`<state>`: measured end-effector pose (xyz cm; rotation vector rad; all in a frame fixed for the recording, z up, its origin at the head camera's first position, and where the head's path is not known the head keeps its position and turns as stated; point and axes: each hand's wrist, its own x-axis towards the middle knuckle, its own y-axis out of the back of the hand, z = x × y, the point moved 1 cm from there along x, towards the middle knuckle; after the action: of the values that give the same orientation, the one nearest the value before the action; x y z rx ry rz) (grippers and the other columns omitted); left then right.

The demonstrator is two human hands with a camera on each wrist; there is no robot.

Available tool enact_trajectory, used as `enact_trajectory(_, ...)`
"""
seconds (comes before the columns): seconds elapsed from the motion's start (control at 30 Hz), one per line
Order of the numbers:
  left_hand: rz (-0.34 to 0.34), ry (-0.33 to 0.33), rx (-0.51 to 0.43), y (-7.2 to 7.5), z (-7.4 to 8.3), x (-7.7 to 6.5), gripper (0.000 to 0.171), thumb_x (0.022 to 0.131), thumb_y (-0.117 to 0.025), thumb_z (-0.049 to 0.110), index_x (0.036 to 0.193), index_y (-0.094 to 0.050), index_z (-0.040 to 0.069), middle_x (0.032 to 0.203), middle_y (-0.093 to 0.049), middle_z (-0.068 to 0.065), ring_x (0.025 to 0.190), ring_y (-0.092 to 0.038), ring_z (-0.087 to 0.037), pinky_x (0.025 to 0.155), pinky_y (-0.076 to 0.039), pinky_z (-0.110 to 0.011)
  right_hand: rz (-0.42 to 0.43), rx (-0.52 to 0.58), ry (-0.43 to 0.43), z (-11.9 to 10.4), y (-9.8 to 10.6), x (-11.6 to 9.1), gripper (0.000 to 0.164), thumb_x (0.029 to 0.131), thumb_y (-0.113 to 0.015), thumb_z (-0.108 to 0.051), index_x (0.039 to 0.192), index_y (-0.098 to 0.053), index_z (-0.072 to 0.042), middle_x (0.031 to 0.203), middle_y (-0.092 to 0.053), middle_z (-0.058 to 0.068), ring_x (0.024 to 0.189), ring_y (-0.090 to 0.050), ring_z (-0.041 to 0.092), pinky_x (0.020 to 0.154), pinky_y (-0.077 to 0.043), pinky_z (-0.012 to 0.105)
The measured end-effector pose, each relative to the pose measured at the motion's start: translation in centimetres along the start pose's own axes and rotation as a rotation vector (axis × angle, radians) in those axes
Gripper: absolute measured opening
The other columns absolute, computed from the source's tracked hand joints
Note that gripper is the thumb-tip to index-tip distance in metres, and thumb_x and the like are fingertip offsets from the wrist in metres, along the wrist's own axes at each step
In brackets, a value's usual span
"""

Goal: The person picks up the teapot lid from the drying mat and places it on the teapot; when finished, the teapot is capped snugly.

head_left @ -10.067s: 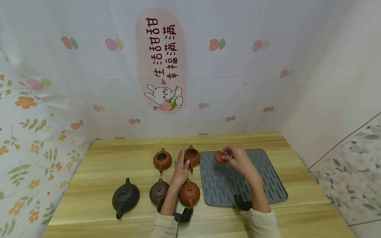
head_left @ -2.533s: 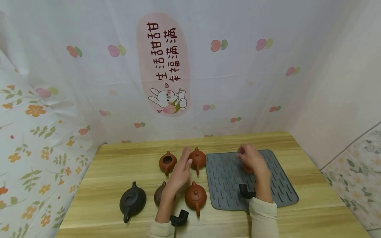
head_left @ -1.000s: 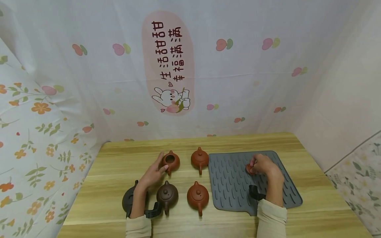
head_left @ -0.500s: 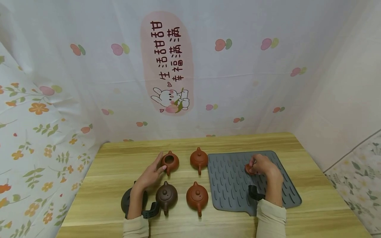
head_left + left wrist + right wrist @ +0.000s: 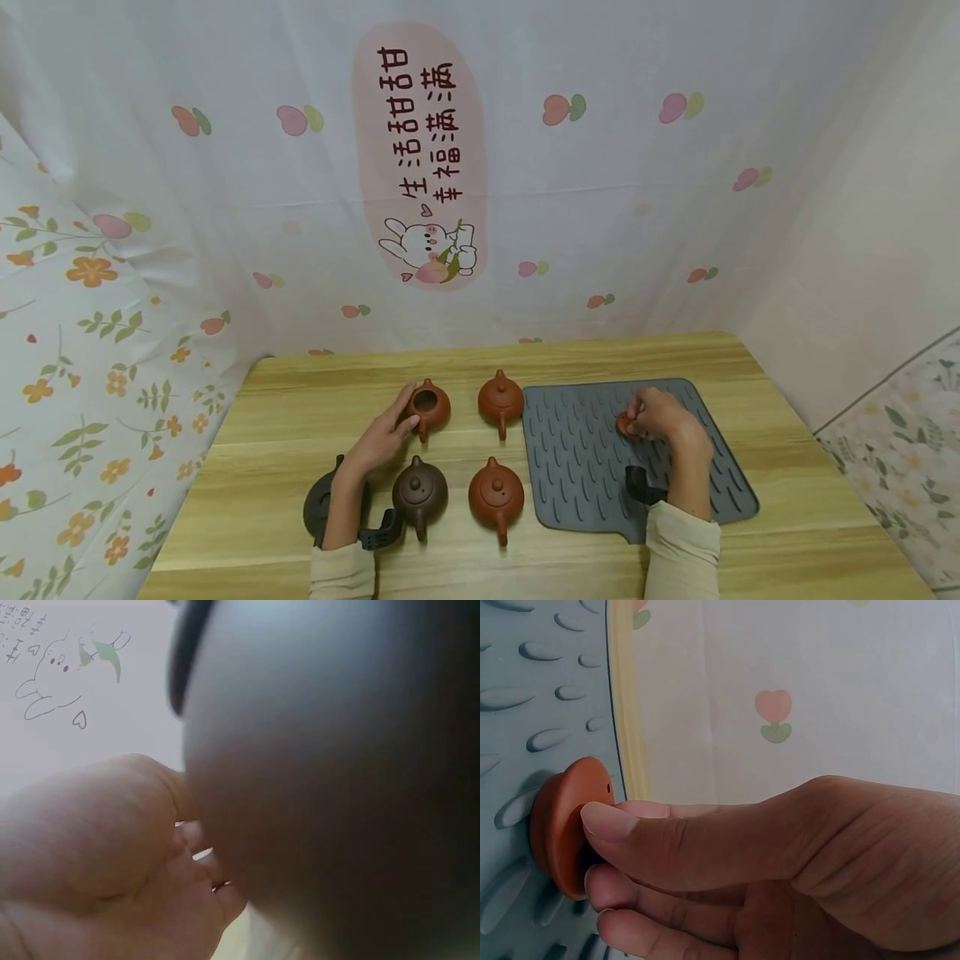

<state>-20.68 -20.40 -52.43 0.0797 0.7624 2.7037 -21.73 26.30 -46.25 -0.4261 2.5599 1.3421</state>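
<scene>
Five small clay teapots stand on the wooden table [image 5: 600, 358]. My left hand [image 5: 405, 410] rests with straight fingers against the left side of the lidless red-brown teapot [image 5: 431, 406] in the back row. On the grey ribbed mat [image 5: 570, 467], my right hand [image 5: 636, 421] pinches a small red-brown lid [image 5: 624, 425]. The right wrist view shows my thumb and fingers [image 5: 600, 821] gripping the lid [image 5: 559, 817], tilted on edge against the mat [image 5: 532, 690]. In the left wrist view only my palm [image 5: 97, 862] shows beside a dark blur [image 5: 337, 787].
A lidded red-brown teapot [image 5: 501, 400] stands right of the open one. In front are a dark brown teapot [image 5: 420, 493] and a red-brown one [image 5: 497, 496]. A black teapot [image 5: 318, 504] sits partly behind my left forearm. Printed cloth walls close in the back and sides.
Over the last second almost nothing has moved. Earlier, my left hand moved left from the rear middle teapot to the lidless one, and my right hand took hold of the lid on the mat.
</scene>
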Motion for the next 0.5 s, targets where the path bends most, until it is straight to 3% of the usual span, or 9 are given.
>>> enact_trajectory(0.23, 0.033, 0.024, 0.009, -0.24, -0.24, 0.25, 0.066, 0.117, -0.050, 0.007, 0.176, -0.020, 0.005, 0.179, -0.021, -0.027, 0.163, -0.024, -0.055, 0.130, -0.025, -0.072, 0.004, -0.020, 0.006, -0.19, 0.38, 0.14, 0.008, 0.098, -0.070, 0.009, 0.099, -0.063, 0.008, 0.089, -0.066, 0.017, 0.076, -0.063, 0.025, 0.068, -0.055, 0.038)
enact_trajectory(0.5, 0.040, 0.075, -0.020, -0.42, -0.06, 0.08, 0.067, 0.117, -0.049, 0.008, 0.175, -0.017, 0.001, 0.176, -0.022, -0.034, 0.163, -0.021, -0.055, 0.130, -0.024, -0.072, 0.030, -0.048, 0.079, -0.78, 0.39, -0.10, 0.009, 0.098, -0.072, 0.003, 0.096, -0.063, 0.003, 0.090, -0.068, 0.015, 0.077, -0.061, 0.023, 0.068, -0.053, 0.038)
